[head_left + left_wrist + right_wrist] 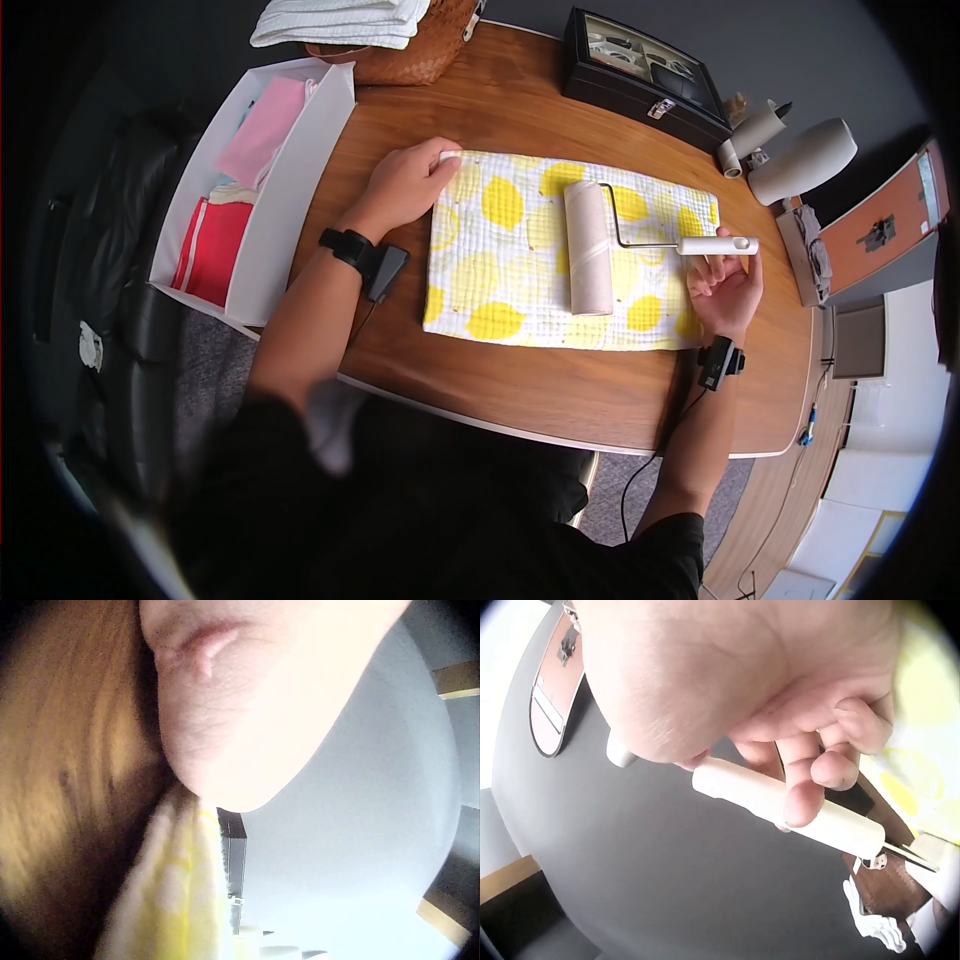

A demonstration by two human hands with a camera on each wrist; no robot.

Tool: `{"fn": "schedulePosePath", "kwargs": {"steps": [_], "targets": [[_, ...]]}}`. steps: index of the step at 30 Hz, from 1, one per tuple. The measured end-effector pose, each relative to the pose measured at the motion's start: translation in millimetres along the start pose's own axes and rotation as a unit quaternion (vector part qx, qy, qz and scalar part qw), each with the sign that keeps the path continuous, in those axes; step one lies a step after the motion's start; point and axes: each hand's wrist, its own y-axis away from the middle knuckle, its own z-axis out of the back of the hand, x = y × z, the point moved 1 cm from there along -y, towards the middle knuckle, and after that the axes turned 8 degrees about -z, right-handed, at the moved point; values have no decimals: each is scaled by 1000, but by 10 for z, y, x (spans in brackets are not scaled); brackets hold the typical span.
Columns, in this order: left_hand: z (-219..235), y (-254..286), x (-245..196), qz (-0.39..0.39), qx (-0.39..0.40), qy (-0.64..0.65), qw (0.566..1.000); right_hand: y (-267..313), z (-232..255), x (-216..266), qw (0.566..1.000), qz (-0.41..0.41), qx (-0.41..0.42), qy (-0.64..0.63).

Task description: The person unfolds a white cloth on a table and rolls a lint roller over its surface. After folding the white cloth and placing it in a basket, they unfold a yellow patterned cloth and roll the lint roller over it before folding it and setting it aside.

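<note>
A white cloth with yellow lemon prints (560, 255) lies spread flat on the wooden table (500, 385). A lint roller (588, 250) rests across the cloth's middle, its white handle (716, 245) pointing right. My right hand (725, 285) holds that handle (780, 801) between thumb and curled fingers (832, 761). My left hand (408, 185) presses flat on the cloth's top left corner; the left wrist view shows the palm (247, 697) over the cloth's edge (176, 892).
A white divided box (250, 190) with pink and red folded cloths stands at the table's left. At the back are a wicker basket (415, 55) with white towels and a black case (645, 75). A hair dryer (800, 160) lies at the right.
</note>
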Motion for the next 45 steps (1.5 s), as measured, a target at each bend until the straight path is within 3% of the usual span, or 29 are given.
{"fn": "schedulePosePath", "kwargs": {"steps": [7, 13, 16, 28, 34, 40, 45], "targets": [[16, -5, -32, 16, 11, 3, 1000, -40, -62, -18, 994, 49, -91, 36], [-5, -3, 5, 0, 1, 7, 1000, -82, 8, 1, 988, 90, -79, 97], [-2, -5, 11, 5, 7, 6, 1000, -46, -53, -19, 976, 85, -151, 135], [11, -8, -16, 9, 10, -3, 1000, -52, -139, -171, 977, 34, -113, 180], [14, -1, -29, 2, 0, -14, 1000, -84, -271, -265, 983, 25, -113, 145], [21, 11, -38, 6, -1, -2, 1000, -103, -532, -419, 993, 48, -42, 97], [3, 9, 0, -4, -10, -3, 1000, -130, -476, -527, 974, 17, -44, 221]]}}
